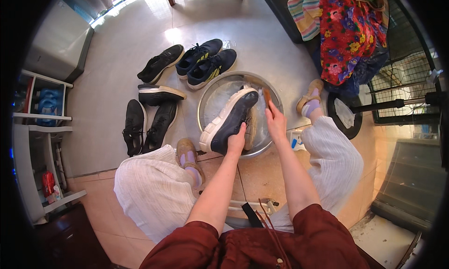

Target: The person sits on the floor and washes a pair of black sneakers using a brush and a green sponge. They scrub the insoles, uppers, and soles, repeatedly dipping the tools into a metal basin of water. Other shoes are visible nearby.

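Note:
My left hand (237, 139) is closed round a dark navy sneaker (230, 122) with a thick white sole, held tilted over a round metal basin (202, 111). The sole faces up and to the left. In my right hand (276, 122) is a brush (267, 97) with a brown wooden back, held close to the right of the shoe's toe. Its bristles point toward the shoe; whether they touch it I cannot tell. Partly hidden behind the sneaker, a tan-edged shoe (252, 128) seems to rest in the basin.
Left of the basin lie several black shoes (134, 121), with a navy pair with yellow-green stripes (213, 68) beyond. A floral red cloth bag (343, 35) hangs at the far right above a black round base (334, 114). A white shelf unit (44, 114) stands at left.

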The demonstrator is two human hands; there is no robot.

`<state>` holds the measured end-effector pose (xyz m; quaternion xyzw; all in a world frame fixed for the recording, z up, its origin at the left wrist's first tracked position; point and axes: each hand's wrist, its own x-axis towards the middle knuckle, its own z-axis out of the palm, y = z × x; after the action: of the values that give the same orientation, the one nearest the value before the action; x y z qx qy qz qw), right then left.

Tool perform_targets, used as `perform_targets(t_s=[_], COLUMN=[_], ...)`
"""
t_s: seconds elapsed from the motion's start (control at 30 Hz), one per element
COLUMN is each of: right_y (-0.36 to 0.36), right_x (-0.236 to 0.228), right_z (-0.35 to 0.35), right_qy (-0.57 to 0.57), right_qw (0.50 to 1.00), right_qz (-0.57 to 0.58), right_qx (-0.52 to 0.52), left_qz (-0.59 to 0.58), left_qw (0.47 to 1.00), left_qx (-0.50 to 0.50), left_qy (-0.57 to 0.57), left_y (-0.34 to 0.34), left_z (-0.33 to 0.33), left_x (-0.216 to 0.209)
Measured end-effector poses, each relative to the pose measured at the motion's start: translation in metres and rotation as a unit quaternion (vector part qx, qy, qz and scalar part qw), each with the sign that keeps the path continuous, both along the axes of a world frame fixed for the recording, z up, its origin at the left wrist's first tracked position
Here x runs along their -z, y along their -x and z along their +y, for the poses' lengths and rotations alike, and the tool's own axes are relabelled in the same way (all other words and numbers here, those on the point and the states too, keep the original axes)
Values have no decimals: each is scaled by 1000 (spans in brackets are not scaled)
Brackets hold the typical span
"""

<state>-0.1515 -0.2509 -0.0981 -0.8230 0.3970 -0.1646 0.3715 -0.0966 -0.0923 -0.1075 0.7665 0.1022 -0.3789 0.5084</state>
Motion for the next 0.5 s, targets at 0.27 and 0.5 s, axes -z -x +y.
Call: perform_targets(t_s=[0.27,0.5], right_y=[-13,-21], right_x=[-61,-63], right_z=[47,0], right_qy=[144,93], right_qw=[945,969], right_qz=[141,191], right_qx=[-259,-126], left_qz=[-22,-71], left_qw=[992,992], left_qx=[112,99], left_qy=[-49,-41], left_y=[-3,8], left_z=[-1,-8], left_x=[10,21])
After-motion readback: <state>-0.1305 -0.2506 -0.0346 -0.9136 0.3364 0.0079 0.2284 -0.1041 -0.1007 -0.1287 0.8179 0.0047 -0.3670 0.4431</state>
